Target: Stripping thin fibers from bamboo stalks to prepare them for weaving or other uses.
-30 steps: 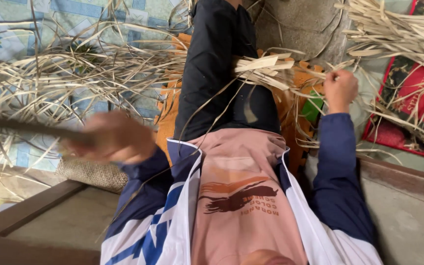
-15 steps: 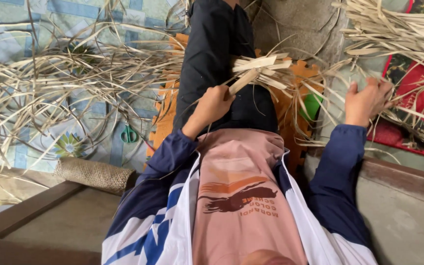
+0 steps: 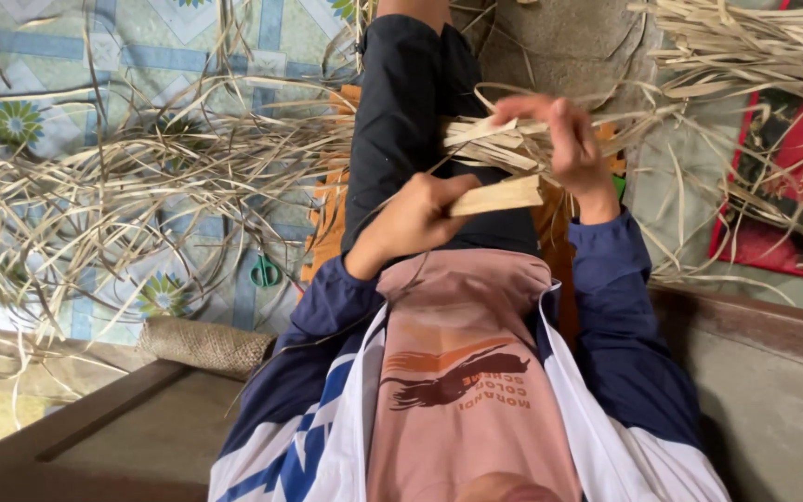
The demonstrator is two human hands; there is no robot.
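My left hand [image 3: 415, 218] is closed on 1 flat pale strip [image 3: 497, 196] over my lap. My right hand [image 3: 564, 139] pinches the strip bundle [image 3: 490, 144] just beyond. Best done with strips flat, tension even, ends aligned.

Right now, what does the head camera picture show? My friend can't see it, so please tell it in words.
A seated person's left hand grips a flat pale strip while the right hand works a bundle of dried straw strips over their lap. More loose straw covers the patterned floor, near green-handled scissors.
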